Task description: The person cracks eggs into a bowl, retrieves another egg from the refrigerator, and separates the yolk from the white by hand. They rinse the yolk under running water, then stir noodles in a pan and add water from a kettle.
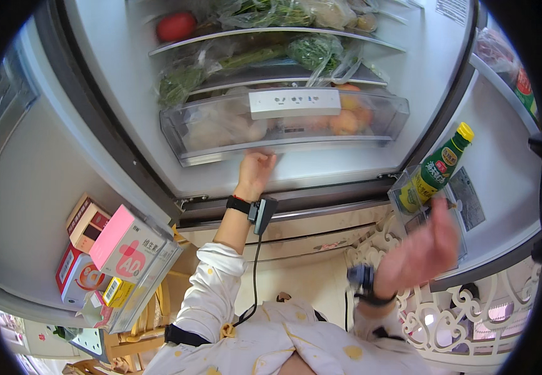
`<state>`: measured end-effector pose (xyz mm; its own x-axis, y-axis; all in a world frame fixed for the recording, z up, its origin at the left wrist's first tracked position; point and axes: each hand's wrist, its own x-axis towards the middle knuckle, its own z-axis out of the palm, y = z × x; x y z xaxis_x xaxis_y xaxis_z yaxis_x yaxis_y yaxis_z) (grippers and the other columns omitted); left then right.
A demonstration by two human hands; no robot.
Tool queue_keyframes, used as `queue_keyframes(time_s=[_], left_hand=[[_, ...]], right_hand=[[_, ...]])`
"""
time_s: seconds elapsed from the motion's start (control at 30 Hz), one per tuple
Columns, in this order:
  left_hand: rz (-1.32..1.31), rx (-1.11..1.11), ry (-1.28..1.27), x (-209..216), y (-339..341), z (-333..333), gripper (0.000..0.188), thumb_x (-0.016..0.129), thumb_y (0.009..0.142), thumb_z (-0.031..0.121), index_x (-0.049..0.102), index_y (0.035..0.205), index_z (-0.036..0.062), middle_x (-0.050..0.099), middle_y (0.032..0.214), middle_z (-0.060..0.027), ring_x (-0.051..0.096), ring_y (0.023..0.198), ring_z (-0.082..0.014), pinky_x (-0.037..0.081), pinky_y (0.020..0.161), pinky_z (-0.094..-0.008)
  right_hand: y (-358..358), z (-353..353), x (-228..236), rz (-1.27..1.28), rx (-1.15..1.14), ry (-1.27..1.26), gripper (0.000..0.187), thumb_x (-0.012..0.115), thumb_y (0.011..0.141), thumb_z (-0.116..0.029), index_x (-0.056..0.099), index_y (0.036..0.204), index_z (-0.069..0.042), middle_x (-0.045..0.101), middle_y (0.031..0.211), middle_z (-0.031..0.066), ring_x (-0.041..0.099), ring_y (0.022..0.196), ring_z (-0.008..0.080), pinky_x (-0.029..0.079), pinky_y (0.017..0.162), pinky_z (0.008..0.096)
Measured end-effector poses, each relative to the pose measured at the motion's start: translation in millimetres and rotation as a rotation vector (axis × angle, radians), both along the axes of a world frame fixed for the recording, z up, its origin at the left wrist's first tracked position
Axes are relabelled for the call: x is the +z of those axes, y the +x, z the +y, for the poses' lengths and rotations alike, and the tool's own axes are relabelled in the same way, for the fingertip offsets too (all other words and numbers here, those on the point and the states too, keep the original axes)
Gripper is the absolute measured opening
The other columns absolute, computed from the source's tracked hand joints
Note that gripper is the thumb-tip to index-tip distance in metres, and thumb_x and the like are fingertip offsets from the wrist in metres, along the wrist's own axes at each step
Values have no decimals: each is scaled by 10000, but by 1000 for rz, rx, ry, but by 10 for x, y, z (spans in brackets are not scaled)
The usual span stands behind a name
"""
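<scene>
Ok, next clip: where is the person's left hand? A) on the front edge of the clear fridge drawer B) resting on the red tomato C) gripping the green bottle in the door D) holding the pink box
A: the left hand reaches up with its fingers at the front lip of the clear drawer, while the right hand is raised near the green bottle without holding it.

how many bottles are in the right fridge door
1 is plainly seen: a green bottle with a yellow cap, standing tilted in the clear lower bin of the right door, just above the right hand. Packages higher up the door may hide others.
</scene>
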<state>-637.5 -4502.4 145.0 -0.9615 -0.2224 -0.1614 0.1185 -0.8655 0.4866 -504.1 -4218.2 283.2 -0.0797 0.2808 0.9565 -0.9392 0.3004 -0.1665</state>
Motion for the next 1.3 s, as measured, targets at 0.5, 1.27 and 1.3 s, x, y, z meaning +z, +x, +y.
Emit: queue_keyframes(time_s=[0.5,1.27,1.3], left_hand=[[77,35,-224,155,726,334,394,423,776,-70,410,1144,70,460,1041,-47,467,967,-175,447,865,-327],[28,-54,-177,191,673,242,76,504,846,65,487,920,61,529,972,-57,518,950,-168,442,886,-358],[20,-57,-163,190,641,236,60,511,852,79,492,906,58,535,946,-63,532,926,-180,457,881,-359]], right_hand=[[-2455,-2795,898,-608,360,2450,230,601,793,-235,622,909,-38,586,704,56,510,611,186,454,565,386],[-2456,-2886,839,-943,302,2376,249,667,711,-274,654,817,-49,656,789,75,567,734,160,445,599,317],[-2472,-2850,1057,-860,390,2382,255,689,704,-275,639,793,-42,651,774,70,568,722,151,438,579,307]])
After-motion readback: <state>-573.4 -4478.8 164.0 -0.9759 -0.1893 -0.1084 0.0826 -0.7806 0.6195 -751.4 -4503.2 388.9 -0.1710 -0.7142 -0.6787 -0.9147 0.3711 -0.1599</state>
